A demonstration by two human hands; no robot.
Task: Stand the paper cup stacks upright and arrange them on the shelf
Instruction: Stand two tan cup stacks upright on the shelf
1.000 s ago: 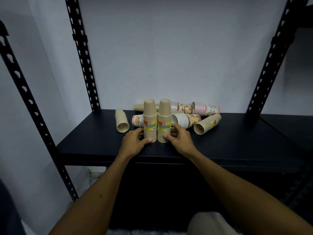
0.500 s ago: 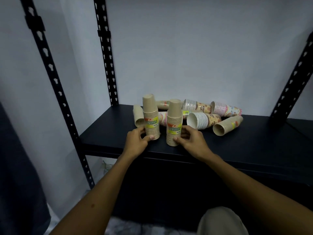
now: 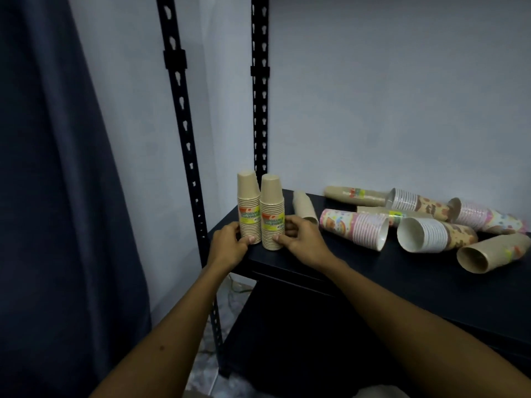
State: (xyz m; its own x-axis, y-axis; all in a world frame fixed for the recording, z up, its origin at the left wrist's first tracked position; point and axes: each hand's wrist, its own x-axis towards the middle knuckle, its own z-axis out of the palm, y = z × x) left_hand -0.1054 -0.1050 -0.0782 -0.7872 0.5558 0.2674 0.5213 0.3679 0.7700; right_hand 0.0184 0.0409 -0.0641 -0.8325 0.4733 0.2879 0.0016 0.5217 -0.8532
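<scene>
Two upright tan paper cup stacks (image 3: 260,211) stood gripped by your left hand (image 3: 230,242) and right hand (image 3: 298,239) at the black metal shelf (image 3: 359,282)'s left front corner; sliding them low would have avoided toppling.

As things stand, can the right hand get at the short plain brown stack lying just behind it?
Probably yes. The right hand holds an upright stack; the lying plain brown stack sits right beside it on the shelf, nothing between, once that hold is released.

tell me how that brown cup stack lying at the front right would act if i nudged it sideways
The brown cup stack lies on its side on the shelf, so it would likely roll. Being tapered, it would probably curve rather than run straight. It looks like light paper, so a slight push should move it, and a hard squeeze may dent the open rim.
</scene>
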